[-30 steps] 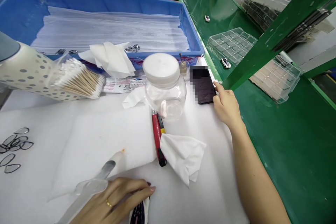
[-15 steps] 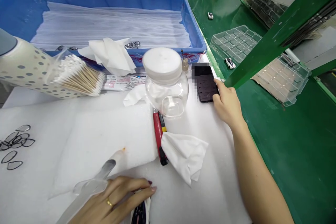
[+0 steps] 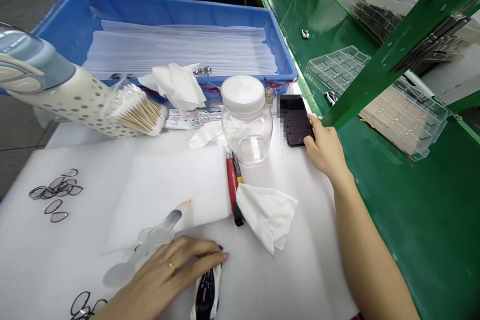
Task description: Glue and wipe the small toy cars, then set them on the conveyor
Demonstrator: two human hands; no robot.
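My left hand [image 3: 180, 267], with a ring on one finger, curls over a small white and black toy car [image 3: 206, 292]. Its thumb is hidden. Beside that hand a clear syringe [image 3: 159, 235] with an orange tip lies on a white foam sheet [image 3: 176, 172]; whether the hand touches it I cannot tell. At the right, my right hand [image 3: 326, 147] grips the near right edge of a dark phone [image 3: 298, 127], thumb and a finger at its side. A red utility knife [image 3: 232, 190] and a crumpled white cloth [image 3: 268, 212] lie between my hands.
A lidded clear jar [image 3: 247, 145] stands mid-table. Behind it a blue bin [image 3: 180, 7] holds white sheets. At left are a dotted bottle [image 3: 90, 95], cotton swabs [image 3: 140, 112] and black rings [image 3: 58, 187]. A green post [image 3: 375, 77] and clear trays [image 3: 408, 120] are at right.
The view has shifted, so the table items sit farther right and more of the bottle and black rings shows. Both hands stay at the toy car and the phone.
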